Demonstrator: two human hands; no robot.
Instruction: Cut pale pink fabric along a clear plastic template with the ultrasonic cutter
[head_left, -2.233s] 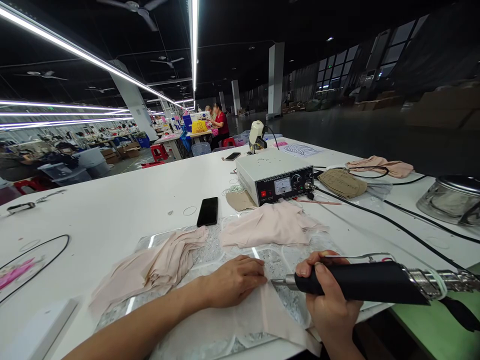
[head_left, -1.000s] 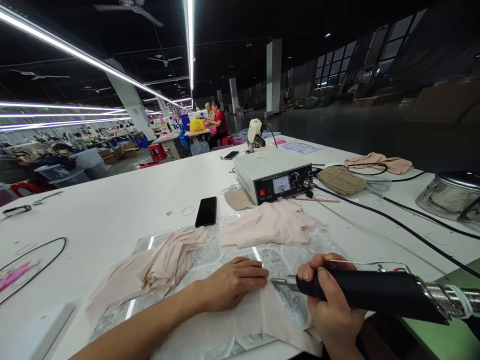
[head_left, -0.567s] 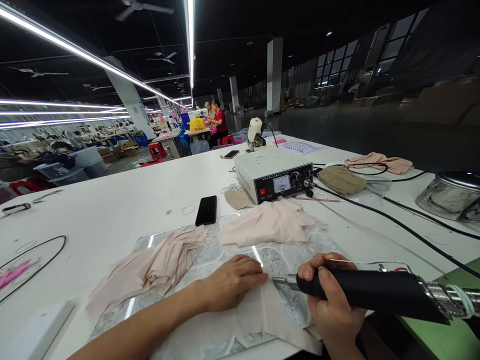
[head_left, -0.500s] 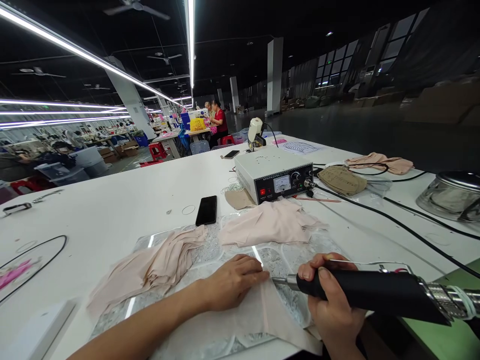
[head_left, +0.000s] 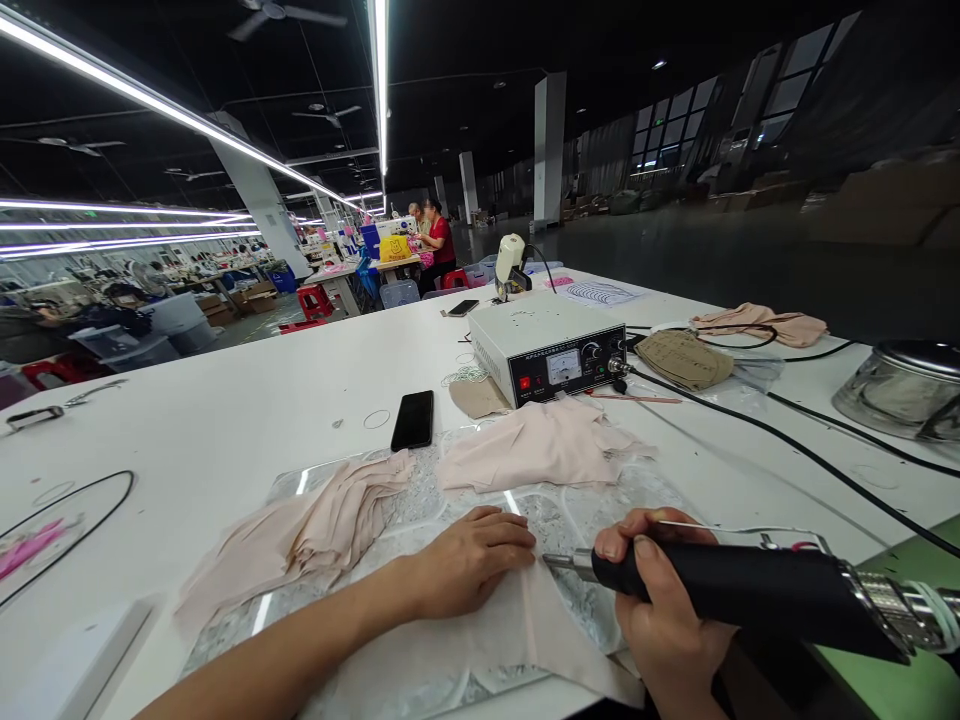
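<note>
My right hand [head_left: 664,600] is wrapped round the black body of a handheld ultrasonic welder [head_left: 750,590], whose metal tip points left. With its fingers bent and held together, my left hand [head_left: 480,560] grips the top edge of a thin pale pink fabric piece [head_left: 555,640] close to that tip. The fabric lies flat over a grey marbled board [head_left: 570,515], its lower right corner hanging towards the front edge. Beyond my hands are a pile of pale pink pieces [head_left: 532,445] and, to the left, a fanned stack of similar pieces [head_left: 315,525].
A control box [head_left: 555,345] with a dial stands behind the piles; a black cable [head_left: 780,440] runs right from it. A phone [head_left: 413,420], brown fabric pieces [head_left: 684,358] and a glass jar [head_left: 904,390] rest on the white table [head_left: 240,400]. People work at sewing machines beyond.
My left hand has shifted very slightly left and up. The welder's rear end has dipped a little, its tip staying beside my left fingers.
</note>
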